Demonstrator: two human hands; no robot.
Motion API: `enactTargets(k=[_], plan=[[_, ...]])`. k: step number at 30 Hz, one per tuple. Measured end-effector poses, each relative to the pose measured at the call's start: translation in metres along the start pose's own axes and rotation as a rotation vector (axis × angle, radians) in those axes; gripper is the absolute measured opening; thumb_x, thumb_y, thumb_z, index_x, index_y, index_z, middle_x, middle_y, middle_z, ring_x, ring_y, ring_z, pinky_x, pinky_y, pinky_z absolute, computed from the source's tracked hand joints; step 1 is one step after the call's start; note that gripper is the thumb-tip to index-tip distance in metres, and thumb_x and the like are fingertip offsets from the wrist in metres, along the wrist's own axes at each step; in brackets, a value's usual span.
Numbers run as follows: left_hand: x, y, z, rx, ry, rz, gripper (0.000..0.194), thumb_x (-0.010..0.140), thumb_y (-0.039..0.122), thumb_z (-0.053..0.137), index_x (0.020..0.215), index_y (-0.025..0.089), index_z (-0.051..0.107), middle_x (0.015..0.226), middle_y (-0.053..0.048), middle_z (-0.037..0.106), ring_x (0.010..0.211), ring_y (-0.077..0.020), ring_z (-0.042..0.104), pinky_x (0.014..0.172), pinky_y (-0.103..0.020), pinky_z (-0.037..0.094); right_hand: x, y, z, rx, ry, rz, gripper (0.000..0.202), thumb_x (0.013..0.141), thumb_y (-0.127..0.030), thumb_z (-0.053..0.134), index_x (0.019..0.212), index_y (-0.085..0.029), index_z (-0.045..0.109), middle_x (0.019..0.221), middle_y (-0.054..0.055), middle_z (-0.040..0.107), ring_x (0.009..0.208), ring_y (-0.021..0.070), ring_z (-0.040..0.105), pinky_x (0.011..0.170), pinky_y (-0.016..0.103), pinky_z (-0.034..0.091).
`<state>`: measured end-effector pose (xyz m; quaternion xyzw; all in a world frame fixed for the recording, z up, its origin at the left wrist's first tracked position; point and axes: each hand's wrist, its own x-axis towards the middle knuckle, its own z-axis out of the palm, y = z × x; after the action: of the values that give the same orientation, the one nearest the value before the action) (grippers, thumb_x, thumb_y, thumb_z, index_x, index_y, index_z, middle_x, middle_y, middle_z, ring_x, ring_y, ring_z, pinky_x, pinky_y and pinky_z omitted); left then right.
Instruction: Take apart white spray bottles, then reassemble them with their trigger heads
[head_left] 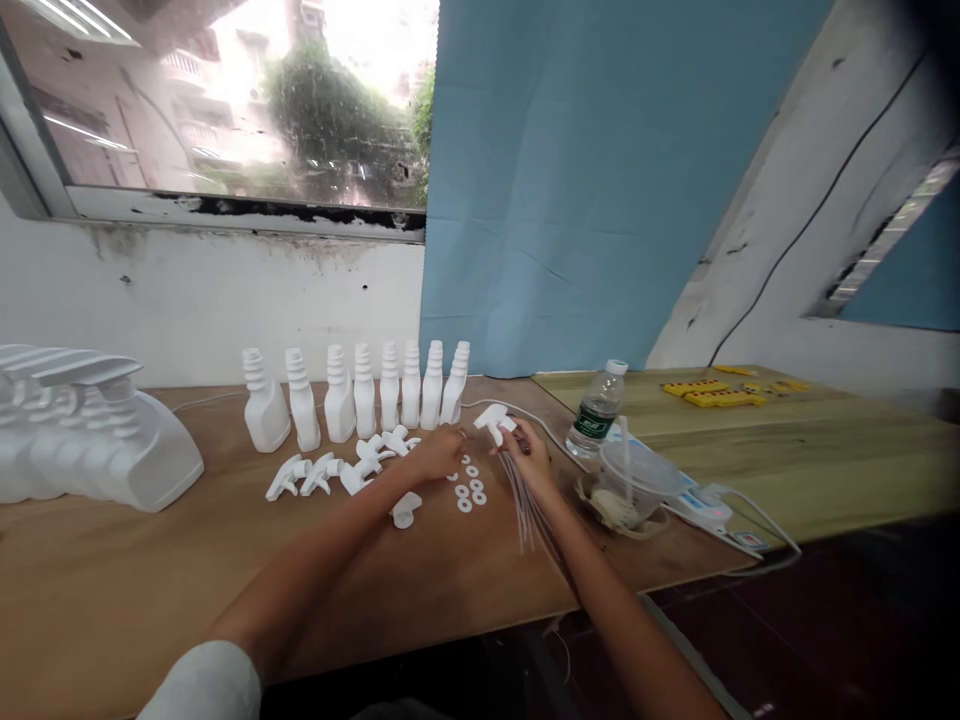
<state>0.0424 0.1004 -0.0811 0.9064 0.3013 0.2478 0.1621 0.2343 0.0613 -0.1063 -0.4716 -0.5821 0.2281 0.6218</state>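
Note:
My right hand (531, 460) is closed around a white trigger spray head (493, 420), lifted a little above the table. Just left of it, my left hand (442, 452) has its fingers drawn together by the small white ring washers (472, 490); what they pinch, if anything, is too small to make out. Under my right hand lies a bundle of thin clear dip tubes (523, 515). More white spray heads (321, 473) lie left of my left hand, partly behind my forearm. Behind them stands a row of white spray bottles (339, 405), upright and without heads.
At the left lies a pile of white bottles (97, 440). To the right are a water bottle (596, 415), a clear plastic tub (637, 470) and a power strip (701, 505) with cables. Yellow pieces (712, 393) lie farther right. Wall and blue curtain (555, 200) bound the back.

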Motion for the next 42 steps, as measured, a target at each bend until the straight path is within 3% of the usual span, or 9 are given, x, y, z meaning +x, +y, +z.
enactTargets(k=[5,11,13,16,18,21,28,36,42], plan=[[-0.053,0.001,-0.029,-0.612,0.228,-0.23,0.05,0.097,0.053,0.027,0.12,0.017,0.053,0.105,-0.01,0.064,0.091,-0.0224,0.063,0.077,-0.035,0.052,-0.023,-0.031,0.041,-0.047,-0.243,-0.097,0.032,0.078,-0.042,0.068,0.1,-0.019,0.063,0.071,0.002,0.066,0.061,0.0179,0.062,0.059,0.027,0.048],[-0.114,-0.003,-0.041,-1.127,0.229,-0.401,0.041,0.084,0.051,0.058,0.107,0.016,0.053,0.081,-0.004,0.061,0.061,-0.0156,0.059,0.053,-0.028,0.05,-0.049,-0.077,0.09,-0.042,-0.506,-0.242,0.032,0.087,-0.038,0.061,0.115,-0.024,0.062,0.096,0.004,0.066,0.079,0.0175,0.061,0.077,0.03,0.048],[-0.127,-0.008,-0.047,-1.241,0.257,-0.432,0.036,0.081,0.045,0.062,0.102,0.016,0.055,0.08,-0.004,0.059,0.061,-0.0148,0.058,0.053,-0.026,0.049,-0.056,-0.084,0.097,0.026,-0.51,-0.228,0.037,0.092,-0.041,0.052,0.126,-0.026,0.053,0.105,0.005,0.063,0.075,0.0152,0.06,0.073,0.029,0.048],[-0.137,-0.016,-0.055,-1.363,0.332,-0.463,0.031,0.077,0.04,0.064,0.094,0.016,0.054,0.074,-0.001,0.056,0.056,-0.0129,0.055,0.049,-0.024,0.046,-0.066,-0.083,0.105,0.242,-0.323,-0.039,0.036,0.093,-0.052,0.044,0.115,-0.024,0.051,0.093,0.002,0.058,0.052,0.0087,0.049,0.049,0.022,0.041],[-0.139,-0.02,-0.058,-1.41,0.374,-0.475,0.029,0.077,0.042,0.063,0.087,0.017,0.053,0.07,0.0,0.054,0.053,-0.0122,0.054,0.048,-0.024,0.046,-0.072,-0.079,0.11,0.333,-0.236,0.071,0.034,0.093,-0.055,0.043,0.093,-0.022,0.053,0.074,-0.003,0.053,0.044,0.0069,0.039,0.04,0.02,0.032],[-0.139,-0.02,-0.056,-1.428,0.412,-0.499,0.032,0.079,0.047,0.062,0.078,0.017,0.051,0.064,0.001,0.053,0.05,-0.0138,0.056,0.046,-0.026,0.047,-0.079,-0.078,0.114,0.346,-0.289,0.123,0.032,0.088,-0.049,0.056,0.076,-0.021,0.053,0.059,-0.005,0.049,0.042,0.0078,0.041,0.04,0.02,0.034],[-0.141,-0.018,-0.046,-1.337,0.514,-0.512,0.03,0.074,0.041,0.069,0.079,0.02,0.048,0.055,0.006,0.053,0.032,-0.0086,0.045,0.028,-0.017,0.023,-0.092,-0.088,0.111,0.31,-0.558,0.101,0.019,0.085,-0.032,0.064,0.101,-0.023,0.068,0.091,0.002,0.068,0.067,0.0129,0.063,0.064,0.025,0.049],[-0.143,-0.023,-0.042,-1.249,0.513,-0.52,0.031,0.072,0.041,0.068,0.081,0.021,0.046,0.054,0.007,0.053,0.029,-0.0073,0.041,0.026,-0.015,0.018,-0.096,-0.082,0.116,0.086,-0.387,-0.257,0.015,0.087,-0.02,0.058,0.095,-0.022,0.07,0.091,0.003,0.071,0.085,0.0172,0.066,0.08,0.028,0.05],[-0.143,-0.022,-0.04,-1.176,0.526,-0.548,0.037,0.075,0.052,0.066,0.077,0.019,0.049,0.05,0.007,0.05,0.029,-0.0075,0.041,0.026,-0.016,0.018,-0.097,-0.077,0.115,-0.012,-0.33,-0.209,0.01,0.087,-0.023,0.059,0.093,-0.022,0.066,0.086,0.003,0.07,0.078,0.0173,0.065,0.074,0.028,0.051]])
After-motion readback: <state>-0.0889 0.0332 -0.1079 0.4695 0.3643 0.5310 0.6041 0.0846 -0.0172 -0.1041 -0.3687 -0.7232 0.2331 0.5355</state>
